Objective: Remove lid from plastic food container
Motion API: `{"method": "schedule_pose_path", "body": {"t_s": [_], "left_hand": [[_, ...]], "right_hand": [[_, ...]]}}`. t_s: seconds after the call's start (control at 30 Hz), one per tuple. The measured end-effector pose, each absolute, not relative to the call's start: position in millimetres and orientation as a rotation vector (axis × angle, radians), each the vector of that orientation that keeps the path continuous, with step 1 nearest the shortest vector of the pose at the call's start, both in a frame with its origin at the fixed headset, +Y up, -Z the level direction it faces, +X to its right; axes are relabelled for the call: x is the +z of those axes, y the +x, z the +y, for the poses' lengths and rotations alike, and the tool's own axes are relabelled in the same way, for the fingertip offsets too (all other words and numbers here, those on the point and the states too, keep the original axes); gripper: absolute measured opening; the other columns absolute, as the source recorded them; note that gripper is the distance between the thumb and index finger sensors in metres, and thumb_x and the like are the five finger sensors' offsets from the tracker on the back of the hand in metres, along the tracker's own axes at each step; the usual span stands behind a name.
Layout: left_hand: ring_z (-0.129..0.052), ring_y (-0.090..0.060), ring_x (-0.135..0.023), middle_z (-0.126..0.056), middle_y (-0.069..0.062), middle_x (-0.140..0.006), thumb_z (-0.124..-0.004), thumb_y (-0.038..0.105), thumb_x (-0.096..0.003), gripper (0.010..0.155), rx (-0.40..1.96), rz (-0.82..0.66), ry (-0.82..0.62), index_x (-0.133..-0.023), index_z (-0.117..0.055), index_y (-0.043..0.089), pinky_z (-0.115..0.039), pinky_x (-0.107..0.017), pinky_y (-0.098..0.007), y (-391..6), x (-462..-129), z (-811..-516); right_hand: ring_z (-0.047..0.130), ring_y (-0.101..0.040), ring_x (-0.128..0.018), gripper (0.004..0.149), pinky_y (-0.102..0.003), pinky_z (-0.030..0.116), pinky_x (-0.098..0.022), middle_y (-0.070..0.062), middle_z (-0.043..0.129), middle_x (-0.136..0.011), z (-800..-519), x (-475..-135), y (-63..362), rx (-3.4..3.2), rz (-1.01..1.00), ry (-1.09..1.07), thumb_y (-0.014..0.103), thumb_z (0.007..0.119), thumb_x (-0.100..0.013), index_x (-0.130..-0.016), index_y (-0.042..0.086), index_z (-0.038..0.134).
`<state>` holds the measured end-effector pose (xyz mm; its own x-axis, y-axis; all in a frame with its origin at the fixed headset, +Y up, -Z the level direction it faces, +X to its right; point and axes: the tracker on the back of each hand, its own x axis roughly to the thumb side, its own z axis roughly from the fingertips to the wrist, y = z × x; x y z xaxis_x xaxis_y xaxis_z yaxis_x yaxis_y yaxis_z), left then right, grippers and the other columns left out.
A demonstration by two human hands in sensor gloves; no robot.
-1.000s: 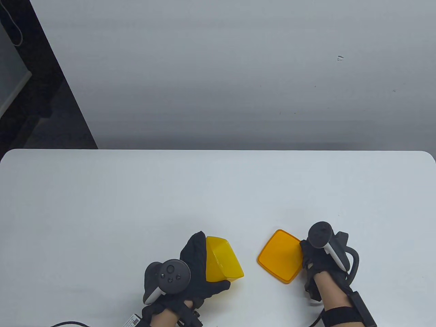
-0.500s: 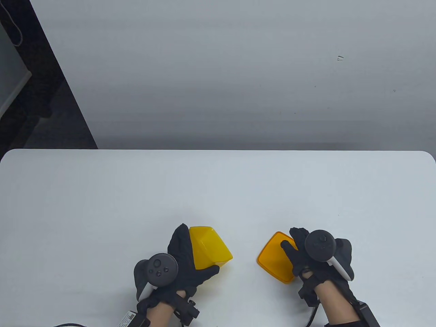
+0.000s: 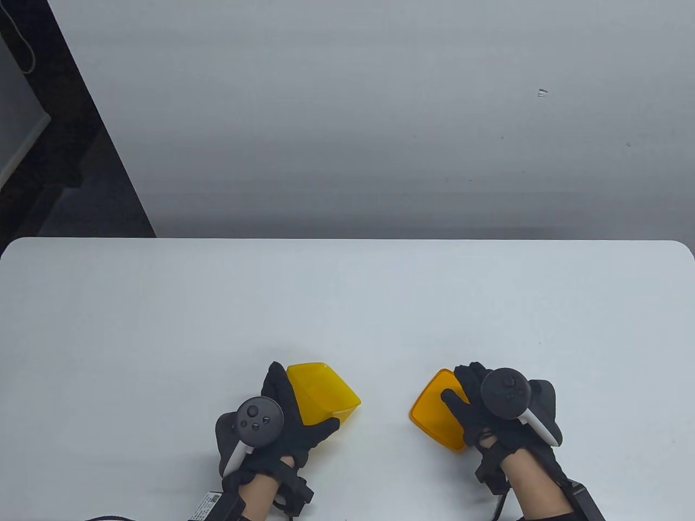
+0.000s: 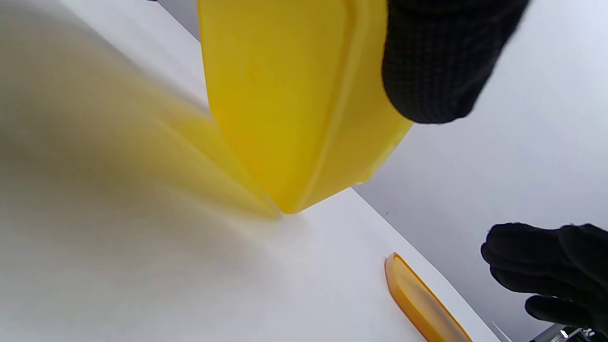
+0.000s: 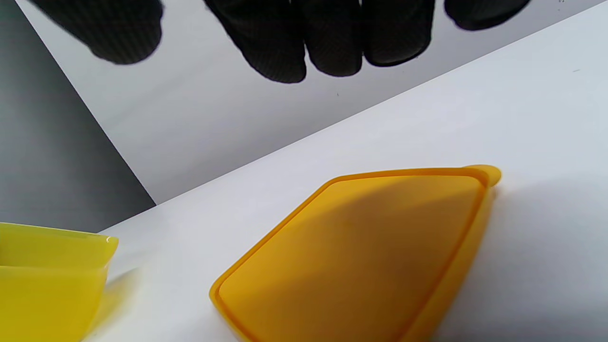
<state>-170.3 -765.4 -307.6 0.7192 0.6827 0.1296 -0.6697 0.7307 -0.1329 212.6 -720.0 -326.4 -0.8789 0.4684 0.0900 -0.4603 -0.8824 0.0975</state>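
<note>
Your left hand (image 3: 282, 429) grips the yellow plastic food container (image 3: 323, 399) by its near-left side, fingers along the far wall and thumb on the near edge. The container is tilted, its open mouth turned up and toward the right, and in the left wrist view one lower corner (image 4: 287, 209) meets the white table (image 3: 163, 325) (the rest is lifted off the surface). A gloved fingertip (image 4: 434, 71) presses on its outer wall near the rim.

The orange lid (image 3: 434, 410) is off the container and lies flat on the table, well apart from it to the right, with its rimmed side up. Your right hand (image 3: 483, 410) hangs over the lid's right half. In the right wrist view its fingers (image 5: 332, 42) are spread a little and held above the lid without touching it, clamped on nothing. The lid's small tab (image 5: 489, 173) points toward the far right corner in that view.

The tracker (image 3: 258, 420) on your left hand and the one (image 3: 505, 393) on your right both face up.
</note>
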Motion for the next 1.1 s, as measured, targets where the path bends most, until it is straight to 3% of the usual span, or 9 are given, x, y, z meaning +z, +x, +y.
{"method": "schedule_pose_path", "body": {"t_s": [0.27,0.5,0.6,0.7,0.8,0.9,1.1], "left_hand": [[-0.036,-0.058,-0.105,-0.006,-0.028,-0.110,-0.086,0.062,-0.0417,0.134,0.663,-0.136,-0.277,-0.086,0.023,-0.001,-0.046,-0.075,-0.063,-168,-313,-783],[-0.023,-0.058,-0.106,-0.001,-0.026,-0.110,-0.082,0.063,-0.0434,0.129,0.520,-0.191,-0.407,-0.087,0.024,0.003,-0.038,-0.075,-0.065,-165,-312,-782],[-0.022,-0.058,-0.106,0.000,-0.026,-0.110,-0.080,0.065,-0.0434,0.127,0.532,-0.206,-0.386,-0.089,0.022,0.005,-0.040,-0.075,-0.066,-168,-310,-774],[-0.020,-0.056,-0.107,0.000,-0.023,-0.112,-0.077,0.066,-0.0451,0.119,0.550,-0.216,-0.302,-0.096,0.016,0.010,-0.039,-0.075,-0.066,-172,-306,-759],[-0.025,-0.054,-0.108,-0.011,-0.019,-0.118,-0.070,0.064,-0.0495,0.098,0.501,-0.246,-0.080,-0.109,-0.007,0.018,-0.042,-0.074,-0.066,-174,-297,-733],[-0.031,-0.052,-0.110,-0.022,-0.015,-0.121,-0.067,0.061,-0.0513,0.085,0.492,-0.284,0.079,-0.112,-0.021,0.023,-0.045,-0.074,-0.066,-170,-287,-713],[-0.032,-0.051,-0.111,-0.027,-0.011,-0.123,-0.065,0.062,-0.0517,0.080,0.412,-0.388,0.194,-0.113,-0.026,0.027,-0.044,-0.074,-0.066,-155,-273,-694]], "right_hand": [[0.052,-0.051,-0.096,0.073,-0.068,0.045,-0.062,-0.024,0.049,-0.104,-721,-327,212,2.653,0.127,0.154,0.054,0.064,-0.046,-0.100,0.006,0.057],[0.052,-0.051,-0.096,0.074,-0.068,0.044,-0.062,-0.024,0.049,-0.104,-721,-327,214,2.643,0.135,0.146,0.054,0.064,-0.046,-0.100,0.006,0.057],[0.052,-0.051,-0.097,0.074,-0.068,0.044,-0.062,-0.023,0.049,-0.104,-719,-326,214,2.640,0.124,0.153,0.054,0.064,-0.046,-0.100,0.006,0.057],[0.053,-0.051,-0.096,0.073,-0.069,0.044,-0.062,-0.024,0.050,-0.104,-715,-326,214,2.633,0.080,0.177,0.054,0.064,-0.046,-0.100,0.005,0.058],[0.054,-0.051,-0.096,0.073,-0.069,0.044,-0.062,-0.024,0.051,-0.103,-706,-322,211,2.632,-0.012,0.241,0.054,0.064,-0.046,-0.099,0.005,0.060],[0.056,-0.051,-0.095,0.072,-0.069,0.045,-0.062,-0.024,0.054,-0.102,-695,-317,204,2.639,-0.132,0.334,0.053,0.065,-0.045,-0.098,0.005,0.062],[0.053,-0.049,-0.098,0.073,-0.070,0.041,-0.064,-0.022,0.052,-0.104,-685,-302,176,2.717,-0.298,0.578,0.055,0.065,-0.045,-0.100,0.007,0.060]]}}
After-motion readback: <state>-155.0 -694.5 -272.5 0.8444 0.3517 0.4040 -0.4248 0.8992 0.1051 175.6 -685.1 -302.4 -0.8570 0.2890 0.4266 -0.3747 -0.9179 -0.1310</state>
